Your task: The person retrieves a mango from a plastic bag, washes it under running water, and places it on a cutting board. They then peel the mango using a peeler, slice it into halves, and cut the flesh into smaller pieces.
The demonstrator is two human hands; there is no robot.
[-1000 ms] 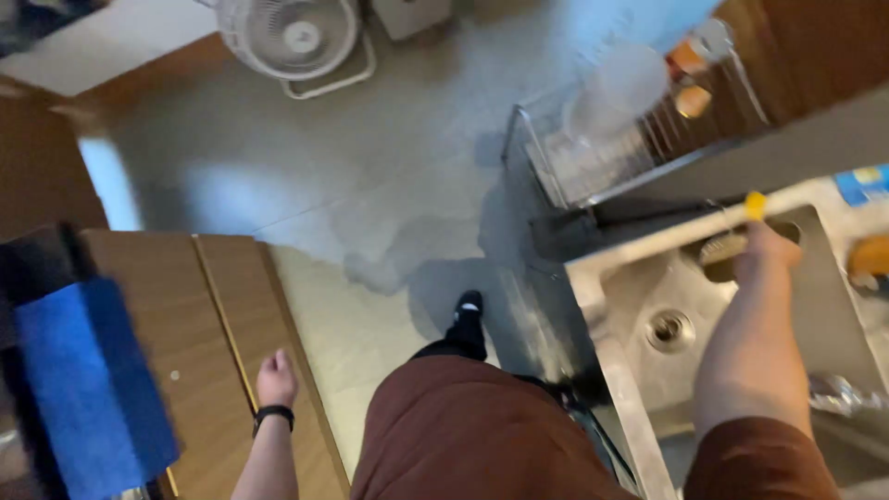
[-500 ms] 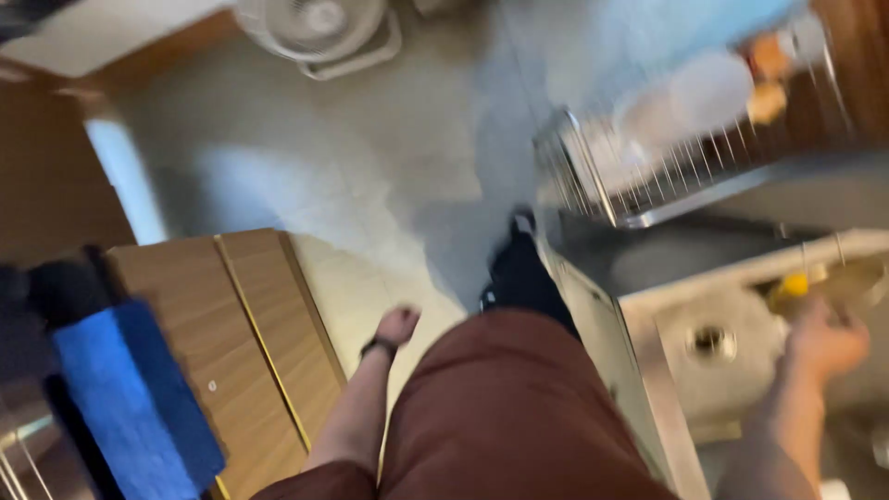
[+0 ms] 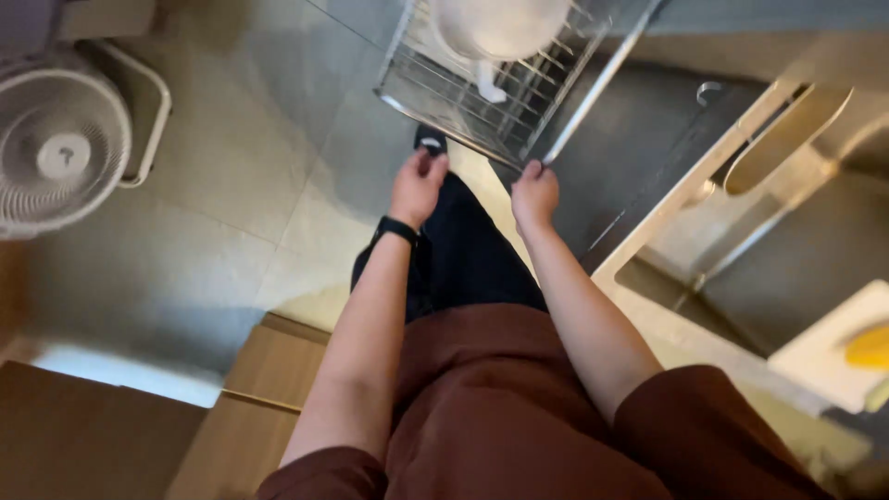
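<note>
— Reaching for the rack (image 3: 500, 88), are you?

— Both my hands are at its near edge. It's a wire dish rack, tilted in this view, and it sits up by the sink (image 3: 787, 268), past my feet. A pale bowl (image 3: 495, 26) rests in it, which I judge is why I go for the rim with two hands rather than one: the load would tip it otherwise.

— What are the fingers doing?

— My left hand (image 3: 419, 185) is just under the rack's front corner, fingers curled loosely, not closed round any wire that I can see. My right hand (image 3: 534, 193) has its fingers bent up against the front rail, touching it or very nearly; whether they truly grip it, I cannot tell from here.

— Why so far apart?

— Spread along the edge, one to each side, they'd keep the thing level, I'd say.

— And round about?

— The sink is to my right, with a slotted steel ledge along its rim. A white board (image 3: 820, 356) sits at the near corner of it with something yellow (image 3: 870, 347) on top. On my left wrist there's a black band (image 3: 396, 229). A white fan (image 3: 60, 153) stands on the tiled floor (image 3: 231, 167), well off to the left, and wooden panels (image 3: 269, 370) lie below my left arm.
</note>
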